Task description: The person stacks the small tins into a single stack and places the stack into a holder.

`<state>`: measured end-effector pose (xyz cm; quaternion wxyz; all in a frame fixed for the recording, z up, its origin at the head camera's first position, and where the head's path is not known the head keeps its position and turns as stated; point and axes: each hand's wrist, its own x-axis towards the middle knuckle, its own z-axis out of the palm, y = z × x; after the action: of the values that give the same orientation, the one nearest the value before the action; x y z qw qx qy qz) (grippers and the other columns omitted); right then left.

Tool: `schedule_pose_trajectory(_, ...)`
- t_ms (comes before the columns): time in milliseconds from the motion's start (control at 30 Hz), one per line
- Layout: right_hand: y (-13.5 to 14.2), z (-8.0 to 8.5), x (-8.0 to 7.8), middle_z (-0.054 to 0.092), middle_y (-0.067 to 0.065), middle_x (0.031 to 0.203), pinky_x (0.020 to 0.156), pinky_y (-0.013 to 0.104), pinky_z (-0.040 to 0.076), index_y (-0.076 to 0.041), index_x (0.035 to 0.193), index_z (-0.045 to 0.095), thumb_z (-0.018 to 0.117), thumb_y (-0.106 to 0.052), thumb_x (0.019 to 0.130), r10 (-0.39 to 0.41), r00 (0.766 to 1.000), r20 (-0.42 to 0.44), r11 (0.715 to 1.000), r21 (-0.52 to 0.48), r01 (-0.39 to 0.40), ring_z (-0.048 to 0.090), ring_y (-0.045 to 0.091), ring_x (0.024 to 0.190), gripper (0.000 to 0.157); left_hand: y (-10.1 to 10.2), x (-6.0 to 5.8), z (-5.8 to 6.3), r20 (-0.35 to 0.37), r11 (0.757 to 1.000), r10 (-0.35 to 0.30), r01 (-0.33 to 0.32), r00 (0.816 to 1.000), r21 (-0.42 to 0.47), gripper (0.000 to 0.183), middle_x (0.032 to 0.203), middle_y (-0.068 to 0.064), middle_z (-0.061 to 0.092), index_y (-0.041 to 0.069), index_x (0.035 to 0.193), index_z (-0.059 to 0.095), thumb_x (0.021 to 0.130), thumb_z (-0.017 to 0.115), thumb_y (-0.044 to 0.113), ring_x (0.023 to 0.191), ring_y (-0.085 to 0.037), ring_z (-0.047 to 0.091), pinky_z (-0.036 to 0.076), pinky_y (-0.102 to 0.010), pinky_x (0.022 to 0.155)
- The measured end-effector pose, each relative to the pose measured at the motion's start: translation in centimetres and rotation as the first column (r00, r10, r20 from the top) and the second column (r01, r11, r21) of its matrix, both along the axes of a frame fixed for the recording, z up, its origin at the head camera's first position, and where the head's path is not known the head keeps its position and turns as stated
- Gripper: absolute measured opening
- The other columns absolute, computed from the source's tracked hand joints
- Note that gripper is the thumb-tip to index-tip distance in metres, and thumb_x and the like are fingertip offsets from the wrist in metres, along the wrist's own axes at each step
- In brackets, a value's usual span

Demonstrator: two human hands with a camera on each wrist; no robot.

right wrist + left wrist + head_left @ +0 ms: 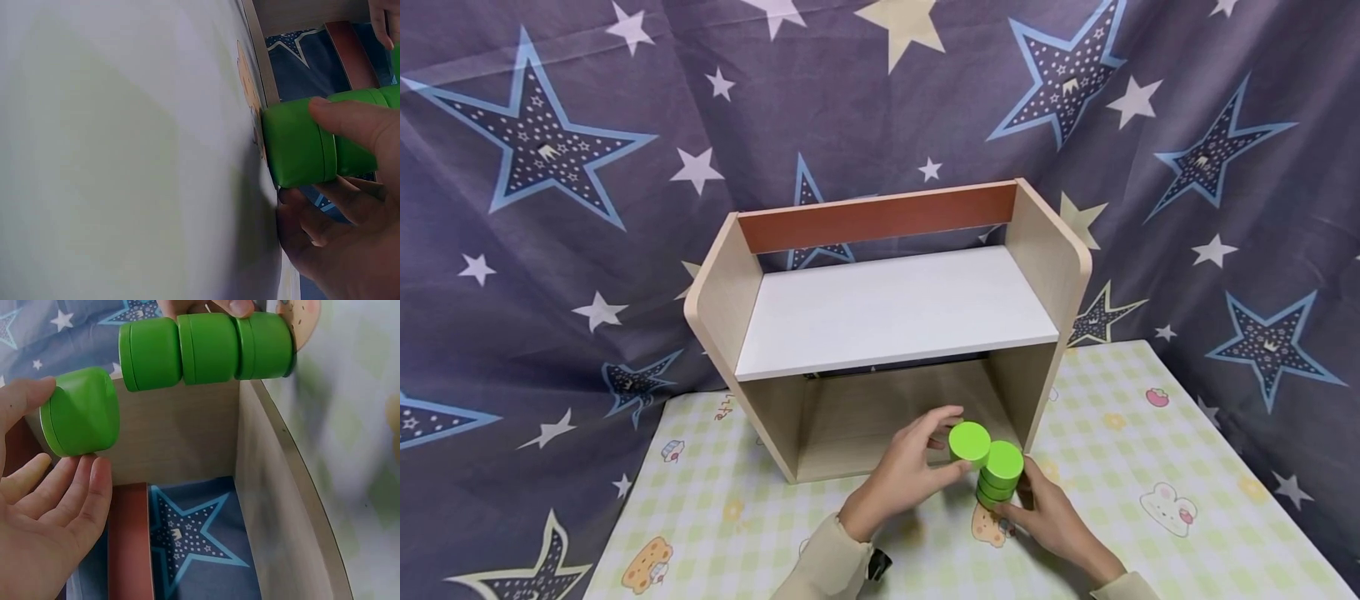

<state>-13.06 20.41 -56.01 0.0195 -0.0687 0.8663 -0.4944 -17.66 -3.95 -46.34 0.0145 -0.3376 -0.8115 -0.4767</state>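
My left hand [906,468] pinches a small round green jar [970,442] between thumb and fingers. It is held up at the left of a stack of three matching green jars [1003,463]. In the left wrist view the held jar [81,412] is apart from the stack, level with or a little above its top jar [150,353]. My right hand [1056,510] grips the stack low down, thumb on one side and fingers on the other. The bottom jar [300,144] stands on the tablecloth in the right wrist view.
A wooden shelf unit [895,308] with a white middle board and a reddish back rail stands just behind the hands. The checked tablecloth [1112,467] spreads to both sides. A star-patterned curtain [865,108] hangs behind. A small black object [877,565] shows by the left sleeve.
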Motion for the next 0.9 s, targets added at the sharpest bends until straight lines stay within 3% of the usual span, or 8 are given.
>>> schedule_pose_trajectory(633, 0.1, 0.0, -0.1, 0.064, 0.006, 0.122, 0.093, 0.043, 0.053, -0.011, 0.143, 0.044, 0.083, -0.021, 0.084, 0.014, 1.000, 0.000, 1.000, -0.011, -0.014, 0.061, 0.023, 0.112, 0.071, 2.6, -1.0, 0.7, -0.044, 0.996, -0.084, 0.082, 0.996, -0.038, 0.067, 0.133, 0.001, 0.059, 0.018, 0.148, 0.043, 0.091, 0.077, 0.029, 0.112, -0.005, 0.057, 0.052, -0.020, 0.089)
schedule_pose_trajectory(900, 0.2, -0.1, -0.2, 0.064, 0.006, 0.123, 0.092, 0.043, 0.053, -0.012, 0.142, 0.045, 0.083, -0.019, 0.085, 0.016, 1.000, 0.005, 1.000, -0.009, -0.016, 0.061, 0.023, 0.112, 0.069, 3.5, -1.0, 0.6, -0.027, 0.993, -0.109, 0.107, 0.994, -0.045, 0.066, 0.135, -0.002, 0.058, 0.018, 0.148, 0.043, 0.092, 0.076, 0.029, 0.113, -0.005, 0.056, 0.052, -0.019, 0.089)
